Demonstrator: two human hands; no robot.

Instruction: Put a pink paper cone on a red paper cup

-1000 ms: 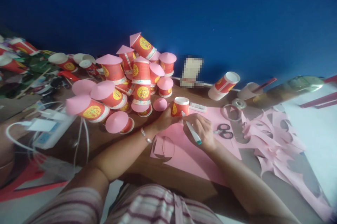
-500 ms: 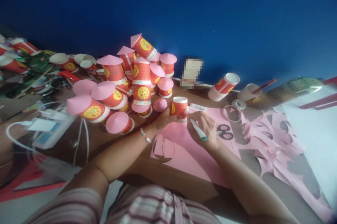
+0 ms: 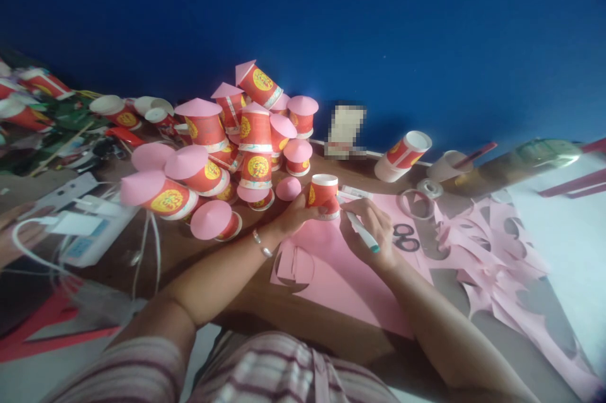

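Observation:
An upturned red paper cup (image 3: 324, 193) stands on a pink paper sheet (image 3: 341, 276) on the wooden table. My left hand (image 3: 293, 216) is wrapped round the cup's left side and holds it down. My right hand (image 3: 367, 232) grips a white marker with a teal cap (image 3: 362, 232), its tip at the cup's right base. A cut-out round hole (image 3: 294, 266) shows in the sheet near my left wrist.
A heap of red cups with pink cone lids (image 3: 227, 144) lies behind left. Black scissors (image 3: 404, 237), a tape roll (image 3: 430, 187), a lying cup (image 3: 402, 155) and pink paper offcuts (image 3: 492, 245) are to the right. A white power strip with cables (image 3: 80, 226) lies left.
My right hand has swung the marker tip from the cup's front round to its right base, moving slightly right. The left hand has stayed on the cup.

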